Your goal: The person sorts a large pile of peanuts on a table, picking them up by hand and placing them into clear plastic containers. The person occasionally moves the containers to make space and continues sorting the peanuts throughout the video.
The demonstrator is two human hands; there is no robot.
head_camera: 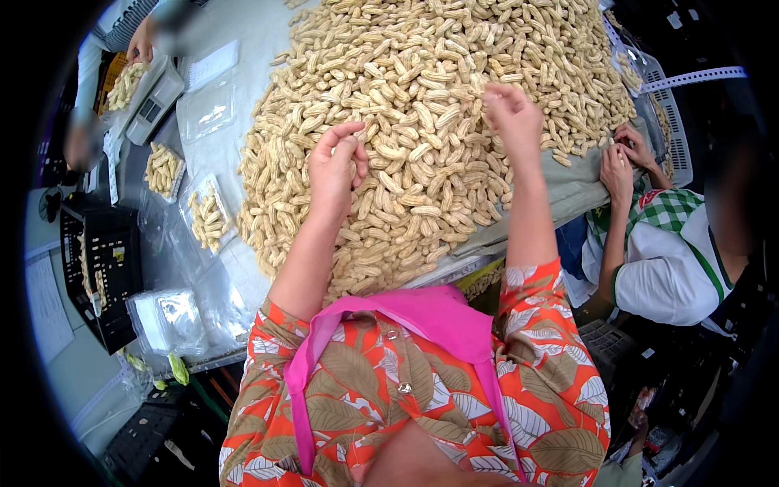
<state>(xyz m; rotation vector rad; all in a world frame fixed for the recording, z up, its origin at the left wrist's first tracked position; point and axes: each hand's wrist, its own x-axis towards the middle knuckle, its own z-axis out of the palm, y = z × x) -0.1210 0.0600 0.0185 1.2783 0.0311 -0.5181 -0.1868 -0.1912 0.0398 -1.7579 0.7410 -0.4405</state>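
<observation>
A large heap of unshelled peanuts (420, 182) covers the table before me. Over its left part is my left hand (338, 159), fingers curled; whether a peanut lies between them is hard to tell. My right hand (514, 112), slightly blurred, hovers above the right part of the heap with thumb and fingers bent close together, and its grasp is unclear. Left of the heap, a clear plastic tray (226, 213) holds some peanuts, and another filled tray (179, 182) lies just beyond it. Stacked empty clear trays (167, 322) sit at the table's near left corner.
A digital scale (155, 100) stands far left, with a co-worker's hand (141, 42) at peanuts there. At right, another person's hands (621, 164) are at the heap's edge. A black crate (100, 262) is at left, a white plastic basket (672, 128) at far right.
</observation>
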